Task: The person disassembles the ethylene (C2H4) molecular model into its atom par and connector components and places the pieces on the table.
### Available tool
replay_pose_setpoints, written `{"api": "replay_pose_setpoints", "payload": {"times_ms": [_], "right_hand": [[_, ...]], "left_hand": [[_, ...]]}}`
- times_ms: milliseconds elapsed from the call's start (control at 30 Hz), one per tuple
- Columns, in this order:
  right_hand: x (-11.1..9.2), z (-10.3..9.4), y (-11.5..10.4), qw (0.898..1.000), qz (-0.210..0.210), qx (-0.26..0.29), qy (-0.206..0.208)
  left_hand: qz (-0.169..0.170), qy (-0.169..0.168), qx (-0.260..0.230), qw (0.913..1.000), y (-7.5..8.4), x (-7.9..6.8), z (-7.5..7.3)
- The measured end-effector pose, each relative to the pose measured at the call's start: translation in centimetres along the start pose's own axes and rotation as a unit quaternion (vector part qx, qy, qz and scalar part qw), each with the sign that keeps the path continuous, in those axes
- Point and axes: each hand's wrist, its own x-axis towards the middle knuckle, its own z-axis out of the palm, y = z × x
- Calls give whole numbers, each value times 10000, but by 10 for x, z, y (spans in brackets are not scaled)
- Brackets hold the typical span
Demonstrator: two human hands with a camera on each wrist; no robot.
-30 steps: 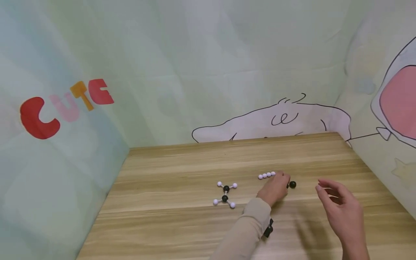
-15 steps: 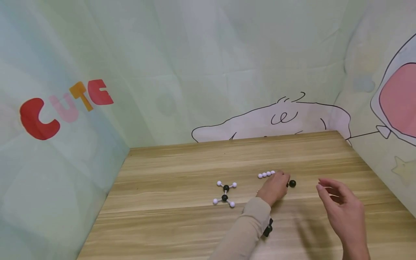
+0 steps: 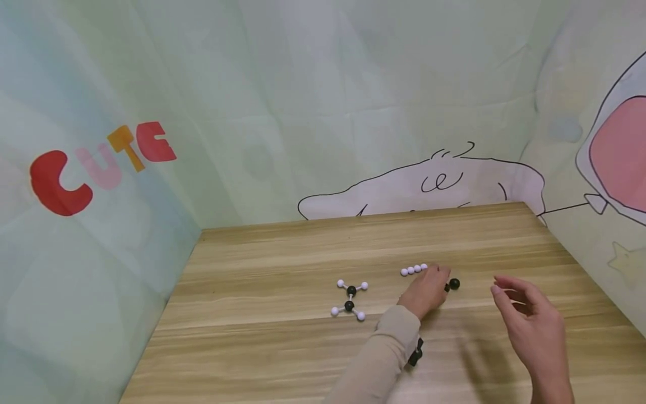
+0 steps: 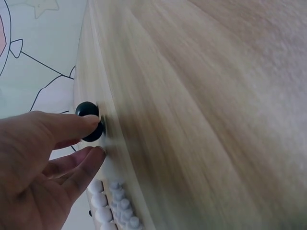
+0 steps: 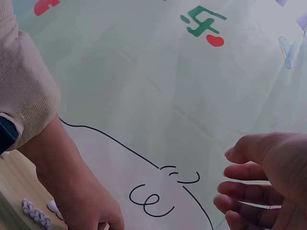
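Note:
My left hand [image 3: 428, 289] reaches down to the wooden table beside two black balls. In the left wrist view the thumb of the left hand [image 4: 53, 158] overlaps the nearer black ball [image 4: 94, 132], while the fingertips lie just below with a gap. The farther black ball [image 4: 87, 109] sits behind it; in the head view one black ball [image 3: 455, 284] shows past the fingers. A row of white balls [image 3: 414, 270] lies beside the left hand. Held over the table at the right, my right hand [image 3: 535, 331] has loosely curled fingers and holds nothing.
An assembled molecule model [image 3: 350, 298] of black and white balls lies left of the left arm. Pale connector pegs [image 4: 123, 206] lie along the white balls [image 4: 100, 201]. The table [image 3: 252, 348] meets printed cloth walls [image 3: 323, 112] at its back and sides.

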Motion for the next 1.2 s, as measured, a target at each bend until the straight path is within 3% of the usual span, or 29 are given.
{"api": "replay_pose_setpoints", "payload": {"times_ms": [300, 767, 1200], "right_hand": [[0, 0, 1, 10000, -72, 5, -25], [-1, -1, 1, 9999, -125, -4, -19], [-3, -1, 2, 9998, -186, 91, -14]], "left_hand": [[-18, -249, -103, 9996, -2, -1, -2], [11, -235, 13, 9997, -2, -1, -2], [126, -7, 373, 9992, 1, 1, 1]]}}
